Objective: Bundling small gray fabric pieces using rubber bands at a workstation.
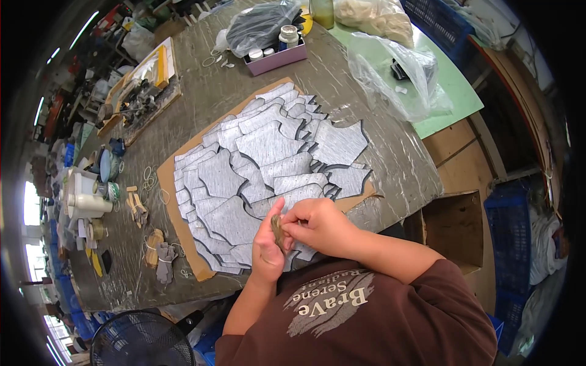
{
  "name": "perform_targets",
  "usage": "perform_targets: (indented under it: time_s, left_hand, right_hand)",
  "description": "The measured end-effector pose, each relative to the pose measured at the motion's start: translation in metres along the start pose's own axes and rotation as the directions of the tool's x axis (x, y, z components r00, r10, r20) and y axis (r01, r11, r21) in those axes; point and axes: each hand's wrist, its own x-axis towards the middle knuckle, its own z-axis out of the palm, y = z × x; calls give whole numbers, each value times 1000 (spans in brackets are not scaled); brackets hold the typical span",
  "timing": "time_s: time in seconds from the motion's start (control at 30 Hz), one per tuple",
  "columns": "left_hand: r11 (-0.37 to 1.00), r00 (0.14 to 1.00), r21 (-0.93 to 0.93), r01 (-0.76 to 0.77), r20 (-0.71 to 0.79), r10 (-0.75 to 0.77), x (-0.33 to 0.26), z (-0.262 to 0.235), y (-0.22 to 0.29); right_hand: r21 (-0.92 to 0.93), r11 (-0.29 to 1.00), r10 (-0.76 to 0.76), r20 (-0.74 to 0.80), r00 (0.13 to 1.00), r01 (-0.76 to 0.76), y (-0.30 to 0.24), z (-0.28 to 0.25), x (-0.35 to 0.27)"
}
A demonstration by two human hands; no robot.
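Olive piece (276, 229) | seemingly in fingers (296, 227) | mauve box (279, 63) | holds jars (288, 38)

Light falls soft and fairly even over the surface (397, 165) here, with thin streaks of glare along its wrinkles. White tubes (84, 29) glow at the left, and a window (30, 207) there burns out to white. The clear bag (390, 73) catches shiny highlights, while shade gathers in the box (455, 229). The grey pieces (268, 143) look crisp; the small tan thing (278, 235) is too soft to make out. Straight edges bow toward the black rim.
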Motion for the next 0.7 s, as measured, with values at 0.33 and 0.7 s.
perform_targets:
  time_s: [0.33, 0.7]
  left_hand:
    - [841, 986, 515, -166, 62, 157, 3, -8, -8]
    - [952, 995, -298, 73, -44, -91, 5, 1, 1]
  right_hand:
    - [-472, 874, -165, -61, 984, 118, 3, 1, 1]
    - [431, 888, 109, 142, 984, -160, 13, 1, 6]
